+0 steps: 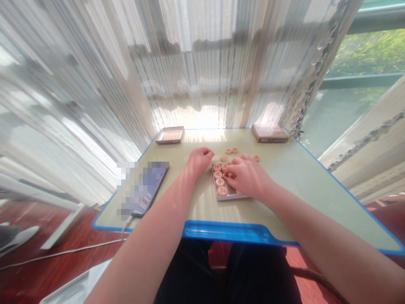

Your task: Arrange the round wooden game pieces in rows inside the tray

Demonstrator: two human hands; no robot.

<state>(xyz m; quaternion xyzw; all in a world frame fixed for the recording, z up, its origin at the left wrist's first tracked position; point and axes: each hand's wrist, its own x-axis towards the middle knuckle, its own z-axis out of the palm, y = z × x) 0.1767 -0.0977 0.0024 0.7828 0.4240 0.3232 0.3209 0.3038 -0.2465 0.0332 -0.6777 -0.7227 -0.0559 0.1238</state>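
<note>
A shallow open box point(232, 197) lies on the table in front of me, with red-marked round Chinese chess pieces in rows inside it. One column of pieces runs down its left side, ending in a lower piece point(222, 191). My right hand point(248, 175) reaches over the box, its thumb and fingers pinched on a Chinese chess piece point(228, 175) that they partly cover. The hand hides much of the box's right half. Left of the box's far corner, my left hand point(201, 160) is loosely curled, with no piece visible in it.
Loose pieces lie beyond the box: a pair point(231, 150), a blank-faced one point(224, 158) and one at right point(256, 158). An open lid or tray point(170, 135) and a closed box point(270, 133) stand at the far corners. A cabled phone or tablet point(147, 190) lies left.
</note>
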